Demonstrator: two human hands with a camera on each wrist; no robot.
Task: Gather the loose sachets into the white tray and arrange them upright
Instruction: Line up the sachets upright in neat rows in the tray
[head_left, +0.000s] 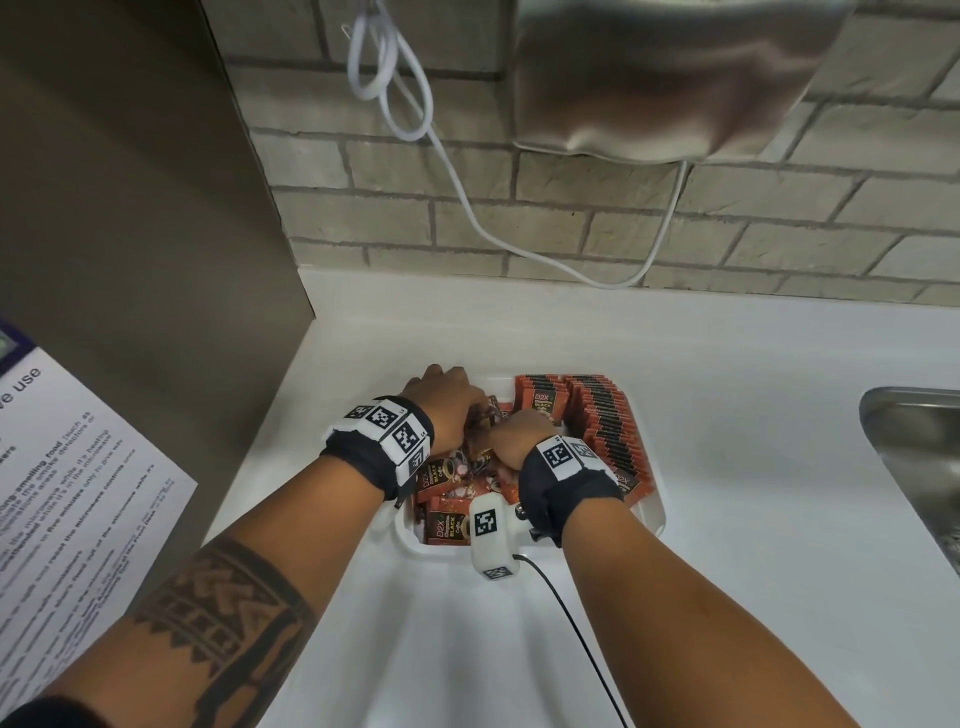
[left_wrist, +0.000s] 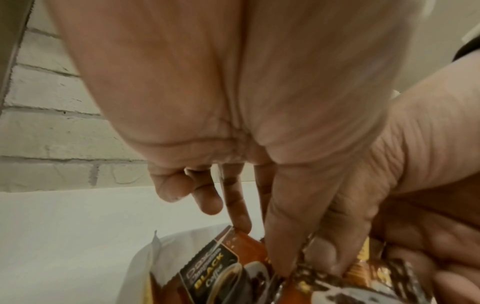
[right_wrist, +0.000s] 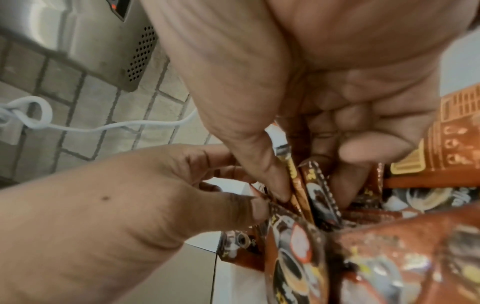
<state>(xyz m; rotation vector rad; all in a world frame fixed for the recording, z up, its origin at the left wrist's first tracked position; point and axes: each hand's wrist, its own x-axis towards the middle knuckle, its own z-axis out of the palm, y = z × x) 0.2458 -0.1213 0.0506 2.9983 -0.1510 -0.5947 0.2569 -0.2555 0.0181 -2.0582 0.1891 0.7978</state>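
A white tray (head_left: 653, 512) sits on the white counter. Its right side holds upright rows of orange-brown coffee sachets (head_left: 605, 421). Loose sachets (head_left: 447, 522) lie flat in its near left part. Both hands are down in the tray's middle, close together. My left hand (head_left: 470, 415) pinches the top edges of a few sachets (left_wrist: 311, 273) between thumb and fingers, beside a "BLACK Coffee" sachet (left_wrist: 207, 265). My right hand (head_left: 514, 426) pinches a small bunch of sachets standing on edge (right_wrist: 319, 189) between thumb and fingers. The left hand (right_wrist: 155, 195) nearly touches the right thumb.
A steel sink (head_left: 914, 457) lies at the right edge. A brick wall stands behind, with a metal wall appliance (head_left: 665, 78) and a hanging white cable (head_left: 467, 208). A brown panel (head_left: 130, 208) and a printed notice (head_left: 78, 493) border the left. White counter stretches before the tray.
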